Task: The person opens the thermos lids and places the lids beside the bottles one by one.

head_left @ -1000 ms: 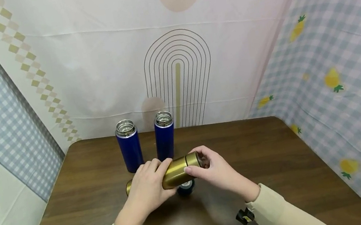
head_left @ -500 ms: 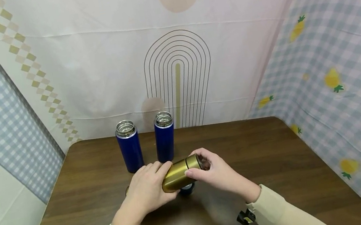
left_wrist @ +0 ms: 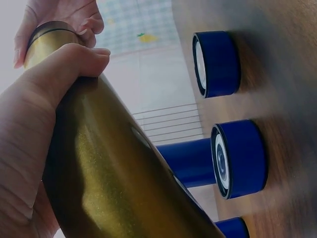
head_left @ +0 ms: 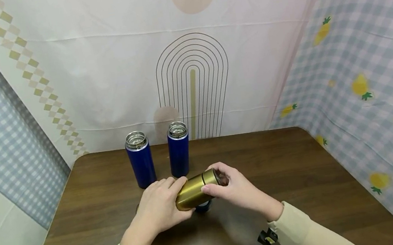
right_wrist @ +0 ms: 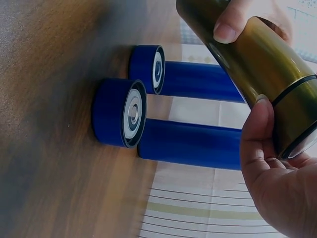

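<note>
A gold thermos bottle (head_left: pixel 191 192) is held tilted above the table, its capped end to the right. My left hand (head_left: pixel 159 207) grips the body from above, thumb and fingers round it. At the other end my right hand (head_left: pixel 233 186) holds the gold lid (head_left: pixel 210 177) between thumb and fingers. A dark seam runs between lid and body, with no gap showing. Below the bottle, a blue lid (head_left: pixel 203 207) is partly hidden in the head view. Two blue lids (left_wrist: pixel 245 158) lie with their white inner sides up, seen in the left wrist view.
Two blue bottles without lids, one at the left (head_left: pixel 142 165) and one to its right (head_left: pixel 179 154), stand upright behind my hands. The brown wooden table (head_left: pixel 281 161) ends at a white patterned cloth (head_left: pixel 107 80) at the back. Checked cloth (head_left: pixel 340 48) hangs at the right.
The gold bottle's left end has sunk slightly and is now mostly hidden behind my left hand, which has shifted slightly left and down. My right hand keeps its hold on the lid.
</note>
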A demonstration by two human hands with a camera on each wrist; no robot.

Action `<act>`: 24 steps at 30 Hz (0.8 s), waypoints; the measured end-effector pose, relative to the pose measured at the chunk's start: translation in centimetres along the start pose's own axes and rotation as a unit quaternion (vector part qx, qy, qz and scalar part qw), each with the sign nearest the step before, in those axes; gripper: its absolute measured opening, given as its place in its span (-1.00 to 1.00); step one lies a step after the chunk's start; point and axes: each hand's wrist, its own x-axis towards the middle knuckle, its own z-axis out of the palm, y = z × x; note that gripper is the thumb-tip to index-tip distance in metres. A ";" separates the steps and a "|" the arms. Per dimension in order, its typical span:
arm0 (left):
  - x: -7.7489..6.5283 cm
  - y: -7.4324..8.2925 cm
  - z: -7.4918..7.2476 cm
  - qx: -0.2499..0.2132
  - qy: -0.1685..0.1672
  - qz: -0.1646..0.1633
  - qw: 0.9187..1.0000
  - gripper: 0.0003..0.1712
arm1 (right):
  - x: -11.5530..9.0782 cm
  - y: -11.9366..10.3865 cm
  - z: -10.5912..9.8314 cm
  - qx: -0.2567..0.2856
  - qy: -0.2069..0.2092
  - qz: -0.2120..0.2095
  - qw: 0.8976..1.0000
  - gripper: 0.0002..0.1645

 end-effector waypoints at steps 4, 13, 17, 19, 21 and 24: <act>0.1 0.0 -0.1 -0.004 0.003 -0.002 1.000 -0.23 | -0.1 -0.3 -0.1 -0.001 0.000 -0.002 1.000 -0.53; 0.2 0.0 -0.3 -0.006 -0.001 -0.001 1.000 -0.24 | 0.0 1.1 -0.1 -0.013 0.011 -0.021 1.000 -0.53; 0.3 -0.1 -0.4 -0.011 -0.002 0.000 1.000 -0.26 | 0.0 1.1 -0.1 -0.007 0.011 -0.027 1.000 -0.54; 0.4 -0.1 -0.5 -0.013 -0.004 0.000 1.000 -0.26 | -0.1 0.9 -0.1 -0.003 0.011 -0.026 1.000 -0.55; 0.4 -0.1 -0.6 -0.017 -0.007 -0.001 1.000 -0.26 | -0.4 -0.1 -0.1 -0.005 0.009 -0.029 1.000 -0.56; 0.3 -0.4 -0.7 -0.068 -0.063 -0.024 0.995 -0.27 | -1.1 -1.9 0.0 -0.033 0.002 -0.060 0.998 -0.52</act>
